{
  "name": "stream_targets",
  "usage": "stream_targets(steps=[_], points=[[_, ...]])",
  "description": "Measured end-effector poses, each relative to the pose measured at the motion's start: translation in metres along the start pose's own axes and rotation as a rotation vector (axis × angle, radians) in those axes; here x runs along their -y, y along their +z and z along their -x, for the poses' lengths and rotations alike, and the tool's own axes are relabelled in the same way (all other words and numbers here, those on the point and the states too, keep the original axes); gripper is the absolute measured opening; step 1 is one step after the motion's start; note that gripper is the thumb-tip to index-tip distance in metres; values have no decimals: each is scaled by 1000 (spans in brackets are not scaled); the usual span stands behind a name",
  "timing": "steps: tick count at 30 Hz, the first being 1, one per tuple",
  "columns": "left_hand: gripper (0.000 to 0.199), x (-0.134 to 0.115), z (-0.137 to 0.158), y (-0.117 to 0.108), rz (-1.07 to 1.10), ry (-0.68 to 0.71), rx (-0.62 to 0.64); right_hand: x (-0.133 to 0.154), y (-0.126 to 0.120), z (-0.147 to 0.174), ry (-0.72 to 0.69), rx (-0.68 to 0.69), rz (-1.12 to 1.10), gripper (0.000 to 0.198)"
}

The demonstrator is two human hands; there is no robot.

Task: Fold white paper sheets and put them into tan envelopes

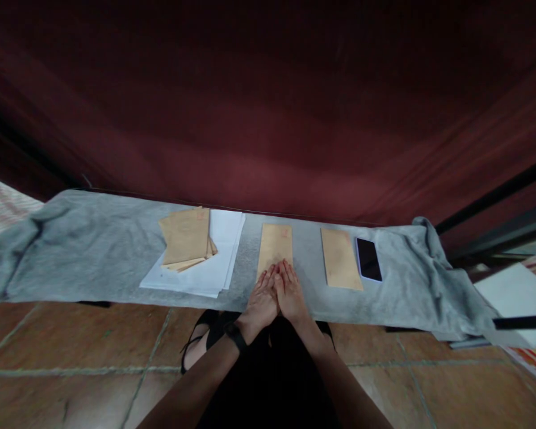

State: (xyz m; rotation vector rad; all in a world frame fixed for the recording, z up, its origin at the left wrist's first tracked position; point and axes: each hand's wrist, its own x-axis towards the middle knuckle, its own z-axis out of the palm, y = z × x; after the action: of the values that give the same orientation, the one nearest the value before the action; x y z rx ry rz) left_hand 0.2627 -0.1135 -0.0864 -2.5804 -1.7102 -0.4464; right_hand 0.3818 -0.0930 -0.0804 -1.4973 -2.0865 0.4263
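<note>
A brown paper envelope (pixel 276 239) with a small reddish mark near its top right corner lies on the grey cloth before me. My left hand (pixel 263 295) rests flat on its lower end, fingers stretched out. Beside it and touching it, my right hand (pixel 289 293) also lies flat on the envelope, fingertips pointing away from me. Both hands cover the envelope's near edge. Another brown envelope (pixel 342 259) lies apart to the right. On the left, a fanned pile of brown envelopes (pixel 187 235) sits on white paper sheets (pixel 226 244).
A dark-screened phone (pixel 368 260) lies right of the right-hand envelope. Grey cloth (pixel 111 250) covers the narrow table and bunches at both ends. A dark red panel (pixel 268 131) rises behind it. Below is a tiled floor (pixel 93 339); a white board (pixel 518 298) stands at the far right.
</note>
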Motion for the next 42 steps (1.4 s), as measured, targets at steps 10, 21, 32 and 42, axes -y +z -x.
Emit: stream_targets(steps=[10,21,32,42], points=[[47,-1,-4,-7,52,5,41,-24,16,-100,-95,156,232,56],[57,-1,-8,-18,30,21,31,-51,16,-152,2,67,305,60],[61,-4,0,-10,-10,-1,38,-40,-6,-32,-191,180,266,56],[70,8,26,-5,-77,-84,-42,-33,-27,30,-258,25,343,63]])
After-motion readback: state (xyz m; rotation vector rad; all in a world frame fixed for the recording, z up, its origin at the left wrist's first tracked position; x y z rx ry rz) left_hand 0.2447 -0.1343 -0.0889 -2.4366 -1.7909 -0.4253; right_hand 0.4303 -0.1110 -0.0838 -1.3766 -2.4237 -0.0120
